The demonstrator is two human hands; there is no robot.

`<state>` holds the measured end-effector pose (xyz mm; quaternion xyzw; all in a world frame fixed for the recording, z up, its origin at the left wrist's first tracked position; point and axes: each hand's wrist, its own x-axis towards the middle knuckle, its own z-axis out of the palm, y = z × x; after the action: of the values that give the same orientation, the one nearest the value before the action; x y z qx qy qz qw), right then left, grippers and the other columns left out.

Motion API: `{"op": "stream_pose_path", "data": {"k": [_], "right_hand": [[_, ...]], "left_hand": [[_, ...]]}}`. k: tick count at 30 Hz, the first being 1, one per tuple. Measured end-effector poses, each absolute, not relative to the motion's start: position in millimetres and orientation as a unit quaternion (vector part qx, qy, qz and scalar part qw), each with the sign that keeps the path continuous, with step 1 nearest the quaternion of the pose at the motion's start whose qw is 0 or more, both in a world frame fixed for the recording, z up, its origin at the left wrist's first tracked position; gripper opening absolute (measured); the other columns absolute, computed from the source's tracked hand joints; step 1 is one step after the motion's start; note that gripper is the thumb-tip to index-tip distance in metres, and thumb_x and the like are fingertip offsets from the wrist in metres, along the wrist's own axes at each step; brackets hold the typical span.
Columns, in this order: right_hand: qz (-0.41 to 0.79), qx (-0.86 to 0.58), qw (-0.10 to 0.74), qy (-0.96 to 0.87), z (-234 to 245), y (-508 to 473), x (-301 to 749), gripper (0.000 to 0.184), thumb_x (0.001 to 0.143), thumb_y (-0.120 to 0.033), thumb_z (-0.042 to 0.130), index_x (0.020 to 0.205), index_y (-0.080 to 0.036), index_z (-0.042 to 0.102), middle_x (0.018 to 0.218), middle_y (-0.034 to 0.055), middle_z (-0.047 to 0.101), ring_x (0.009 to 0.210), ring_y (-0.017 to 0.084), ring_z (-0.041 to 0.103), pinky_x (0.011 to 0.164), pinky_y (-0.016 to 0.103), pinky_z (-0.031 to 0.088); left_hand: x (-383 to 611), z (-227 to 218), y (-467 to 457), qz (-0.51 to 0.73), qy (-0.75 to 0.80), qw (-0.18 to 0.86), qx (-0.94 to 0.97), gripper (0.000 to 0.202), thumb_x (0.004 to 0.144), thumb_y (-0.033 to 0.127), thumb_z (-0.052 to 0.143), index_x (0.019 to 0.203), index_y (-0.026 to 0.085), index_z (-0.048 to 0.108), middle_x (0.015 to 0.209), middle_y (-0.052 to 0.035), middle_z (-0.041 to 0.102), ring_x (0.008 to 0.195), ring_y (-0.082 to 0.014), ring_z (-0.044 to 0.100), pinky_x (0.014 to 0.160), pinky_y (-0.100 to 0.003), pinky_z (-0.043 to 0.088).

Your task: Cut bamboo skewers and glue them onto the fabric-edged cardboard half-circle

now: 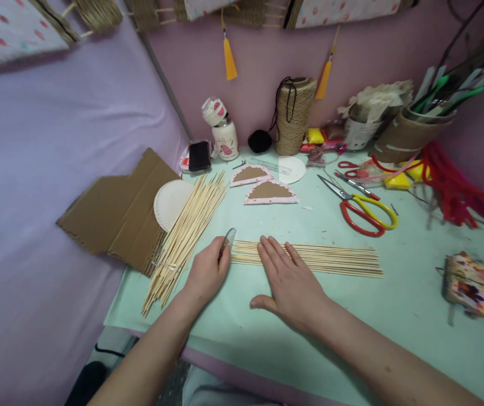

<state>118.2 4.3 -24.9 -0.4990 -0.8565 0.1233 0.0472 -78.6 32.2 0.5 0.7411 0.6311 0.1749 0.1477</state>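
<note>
A row of thin bamboo sticks (pixel 338 259) lies side by side on the pale green table cover. Flat across these sticks rests my right hand (pixel 288 282), fingers stretched out and thumb apart. At their left end, my left hand (pixel 208 265) is closed around a clear, round-edged plastic piece (pixel 230 237), held upright near the stick ends; its exact kind is hard to make out. Left of that hand, a larger bundle of bamboo sticks (pixel 191 231) lies slanted, partly over a white paper disc (pixel 168 206) and brown cardboard (pixel 127 203).
Two cardboard half-rounds with pink-and-white edging (pixel 271 192) lie behind the sticks, near a clear ruler (pixel 267 164). Scissors with red and yellow handles (pixel 358 208) lie to the right. A twine spool (pixel 296 118), white bottle (pixel 225 138) and brush-filled container (pixel 414 132) stand along the back.
</note>
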Motion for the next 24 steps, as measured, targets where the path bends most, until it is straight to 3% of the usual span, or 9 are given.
{"op": "stream_pose_path", "data": {"k": [16,24], "right_hand": [[0.116,-0.498,0.025,-0.859,-21,4,117,0.101,0.079,-0.078,0.029,0.147,-0.004,0.023,0.155,0.0163,0.013,0.144,0.029,0.011,0.115,0.050,0.015],[0.079,-0.482,0.032,-0.872,-27,1,119,0.098,0.082,-0.074,0.030,0.150,-0.007,0.011,0.155,0.0175,0.016,0.145,0.027,0.009,0.115,0.050,0.015]], "left_hand": [[-81,-1,33,0.180,0.611,0.165,0.753,0.016,0.092,0.028,0.038,0.088,0.021,0.052,0.071,-0.0007,0.060,0.066,-0.0173,0.058,0.061,-0.026,0.038],[-96,-5,36,0.295,0.685,0.113,0.656,0.015,0.089,0.025,0.042,0.086,0.019,0.056,0.072,-0.0018,0.063,0.066,-0.0165,0.058,0.063,-0.026,0.039]]}}
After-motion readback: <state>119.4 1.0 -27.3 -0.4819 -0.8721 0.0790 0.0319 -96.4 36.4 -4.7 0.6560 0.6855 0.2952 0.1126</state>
